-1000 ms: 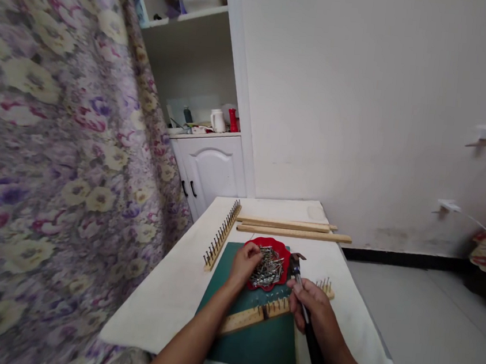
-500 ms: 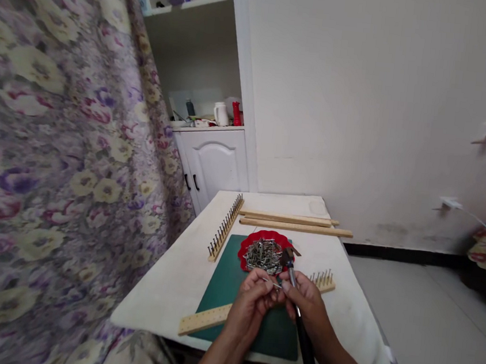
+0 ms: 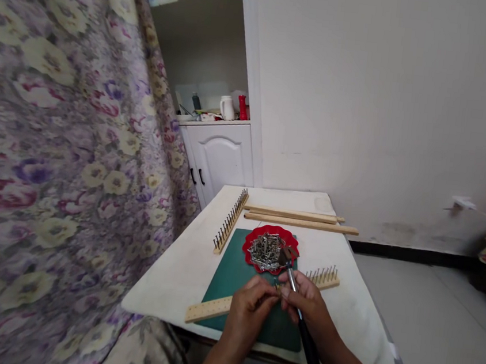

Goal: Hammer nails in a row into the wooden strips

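Observation:
My right hand (image 3: 306, 301) is closed round a hammer (image 3: 295, 300) whose dark head rests by the red dish. My left hand (image 3: 251, 307) is pinched shut right against it, over a wooden strip (image 3: 212, 309) that lies across a green cutting mat (image 3: 234, 268). What the left fingers pinch is too small to make out. The strip's far end (image 3: 324, 277) carries a row of upright nails. A red scalloped dish (image 3: 270, 250) heaped with metal nails sits just beyond my hands.
A second strip full of nails (image 3: 230, 221) lies at the mat's left. Two bare wooden strips (image 3: 300, 218) lie at the white table's (image 3: 172, 279) far end. A flowered curtain (image 3: 54, 156) hangs at left, a white cabinet (image 3: 217, 156) stands behind, a wall at right.
My left hand left the red dish and came back to meet the right hand over the strip. The hammer stayed in my right hand. The view drifted a little.

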Available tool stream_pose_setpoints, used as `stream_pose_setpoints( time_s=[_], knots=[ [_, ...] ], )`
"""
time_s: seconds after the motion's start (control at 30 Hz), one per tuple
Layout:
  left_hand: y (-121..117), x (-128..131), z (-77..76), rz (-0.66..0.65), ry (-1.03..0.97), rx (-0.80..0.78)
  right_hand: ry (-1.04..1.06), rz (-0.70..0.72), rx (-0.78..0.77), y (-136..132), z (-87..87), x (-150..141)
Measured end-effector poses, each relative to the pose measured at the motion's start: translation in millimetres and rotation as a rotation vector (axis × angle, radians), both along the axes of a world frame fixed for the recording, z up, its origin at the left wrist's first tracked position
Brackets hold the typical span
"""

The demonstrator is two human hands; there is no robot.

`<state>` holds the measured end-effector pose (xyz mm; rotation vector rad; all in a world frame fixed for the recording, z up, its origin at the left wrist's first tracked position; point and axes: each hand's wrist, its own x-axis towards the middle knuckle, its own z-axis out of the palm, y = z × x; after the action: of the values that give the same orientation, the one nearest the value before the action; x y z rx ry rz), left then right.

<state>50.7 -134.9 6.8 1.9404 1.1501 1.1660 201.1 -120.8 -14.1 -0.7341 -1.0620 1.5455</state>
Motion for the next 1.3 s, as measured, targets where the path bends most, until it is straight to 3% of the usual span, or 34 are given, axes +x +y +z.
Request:
stream_pose_setpoints(
  time_s=[0.13, 0.23, 0.37, 0.47, 0.57, 0.77, 1.3],
  knots=[
    [-5, 0, 1.0, -0.042, 0.015, 0.020, 0.010, 0.050, -0.001, -1, -2.4, -2],
    [-2, -8, -4.3, 0.021, 0.010, -0.017, 0.007, 0.037, -0.004, -1, -2.5, -1],
    [11, -27, -26.8, 0.225, -0.078, -0.197, -0.001, -0.039, -0.020, -3, 1.5, 3],
    [20, -38, -46.3, 0.270, -0.106, -0.273, 0.003, -0.062, -0.036, -4, 3.6, 4],
    [24, -40, -56.9, 0.274, -0.062, -0.251, -0.012, -0.059, -0.047, -3, 3.5, 5],
    [23, -29, -59.4, 0.262, 0.015, -0.148, -0.028, -0.043, -0.053, -5, 2.8, 4],
    [24, -22, -62.7, 0.293, 0.060, -0.143, -0.058, 0.006, -0.048, -4, -4.1, 3]
  ],
)
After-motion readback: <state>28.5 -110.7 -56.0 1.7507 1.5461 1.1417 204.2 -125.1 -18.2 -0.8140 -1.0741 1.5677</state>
